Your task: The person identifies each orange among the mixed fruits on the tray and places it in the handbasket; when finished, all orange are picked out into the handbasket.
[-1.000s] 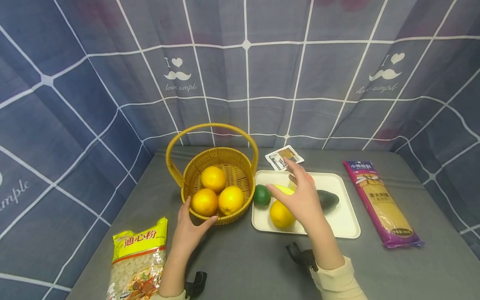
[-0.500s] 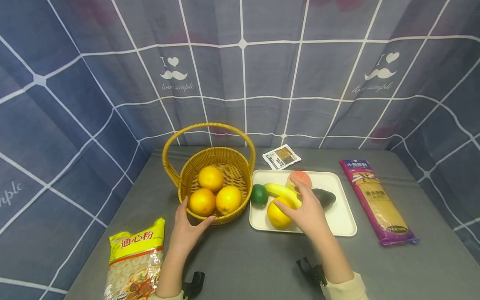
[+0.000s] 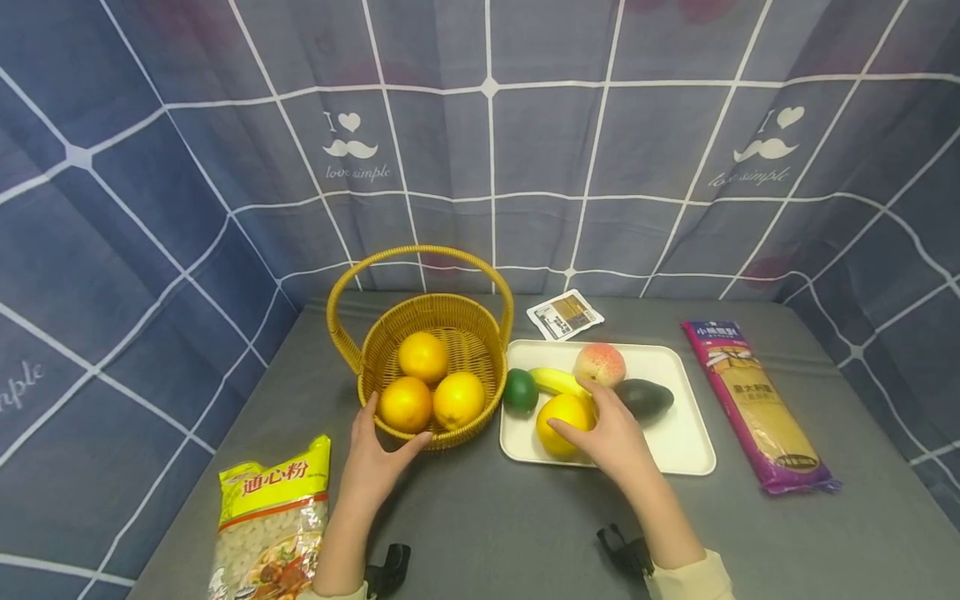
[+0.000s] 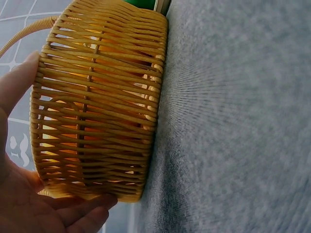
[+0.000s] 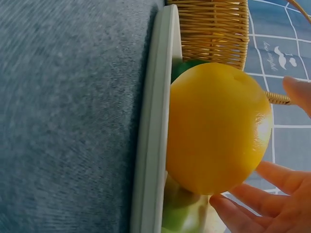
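Note:
Three oranges (image 3: 423,357) lie inside a wicker basket (image 3: 431,310) with a tall handle. My left hand (image 3: 372,467) holds the basket's near side, thumb and fingers spread along it; the left wrist view shows the thumb (image 4: 22,80) at the rim and the fingers curled against the weave. Another orange (image 3: 564,423) sits at the near side of a white tray (image 3: 690,446). Around it is my right hand (image 3: 611,429), thumb apart on the left and fingers extended at its right side. In the right wrist view the fingertips (image 5: 221,201) are right at the orange's skin.
On the tray are also a dark green round fruit (image 3: 520,392), a banana (image 3: 553,380), a peach (image 3: 600,364) and an avocado (image 3: 645,400). A macaroni bag (image 3: 273,525) lies front left, a pasta pack (image 3: 757,408) right, and a small flat packet (image 3: 565,315) behind the tray.
My right hand has come down and nearer from over the peach and banana to the orange on the tray. The left hand stays at the basket.

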Demonstrator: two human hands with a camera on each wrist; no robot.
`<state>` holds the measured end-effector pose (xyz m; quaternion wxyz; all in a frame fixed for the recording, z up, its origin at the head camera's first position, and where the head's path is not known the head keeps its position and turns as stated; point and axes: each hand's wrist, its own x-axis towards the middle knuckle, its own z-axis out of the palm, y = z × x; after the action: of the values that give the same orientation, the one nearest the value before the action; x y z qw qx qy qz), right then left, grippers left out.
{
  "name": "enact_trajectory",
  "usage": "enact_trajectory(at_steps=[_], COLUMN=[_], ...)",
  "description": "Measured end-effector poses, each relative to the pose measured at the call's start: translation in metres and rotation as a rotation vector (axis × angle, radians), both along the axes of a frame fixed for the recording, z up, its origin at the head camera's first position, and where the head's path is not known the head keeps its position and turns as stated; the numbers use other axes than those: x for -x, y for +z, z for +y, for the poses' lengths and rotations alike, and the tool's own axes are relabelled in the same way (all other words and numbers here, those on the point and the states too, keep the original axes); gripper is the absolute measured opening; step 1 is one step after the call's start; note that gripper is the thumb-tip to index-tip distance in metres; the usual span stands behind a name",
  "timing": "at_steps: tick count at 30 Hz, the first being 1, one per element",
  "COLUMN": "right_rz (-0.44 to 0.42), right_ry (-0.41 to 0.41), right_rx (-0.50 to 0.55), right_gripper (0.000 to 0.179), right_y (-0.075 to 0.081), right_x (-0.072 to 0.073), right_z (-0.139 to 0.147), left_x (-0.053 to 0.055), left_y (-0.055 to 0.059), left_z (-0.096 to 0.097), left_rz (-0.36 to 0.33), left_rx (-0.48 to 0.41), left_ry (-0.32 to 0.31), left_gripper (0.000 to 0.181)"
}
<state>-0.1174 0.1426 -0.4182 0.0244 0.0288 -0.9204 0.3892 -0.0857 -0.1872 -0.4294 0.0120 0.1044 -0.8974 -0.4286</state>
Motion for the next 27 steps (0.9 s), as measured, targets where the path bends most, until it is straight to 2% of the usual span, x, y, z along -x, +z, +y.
enact_trajectory(at_steps=[8, 18, 24, 27], right_rz=[-0.006, 0.035, 0.000, 0.010], right_ry=[0.007, 0.081, 0.114, 0.117], right_rx=[-0.003, -0.035, -0.016, -0.018], right_gripper=[0.081, 0.075, 0.083, 0.085], right_y=[-0.004, -0.007, -0.017, -0.020], right_x=[0.001, -0.002, -0.003, -0.003], right_z=[-0.002, -0.007, -0.013, -0.016], left_x=[0.000, 0.000, 0.001, 0.001], left_y=[0.000, 0.000, 0.000, 0.000], left_z=[0.000, -0.001, -0.001, -0.001], left_rz=[0.002, 0.001, 0.000, 0.000], left_rx=[0.005, 0.006, 0.008, 0.010], left_ry=[-0.002, -0.001, 0.001, 0.001], left_gripper=[0.115, 0.114, 0.114, 0.115])
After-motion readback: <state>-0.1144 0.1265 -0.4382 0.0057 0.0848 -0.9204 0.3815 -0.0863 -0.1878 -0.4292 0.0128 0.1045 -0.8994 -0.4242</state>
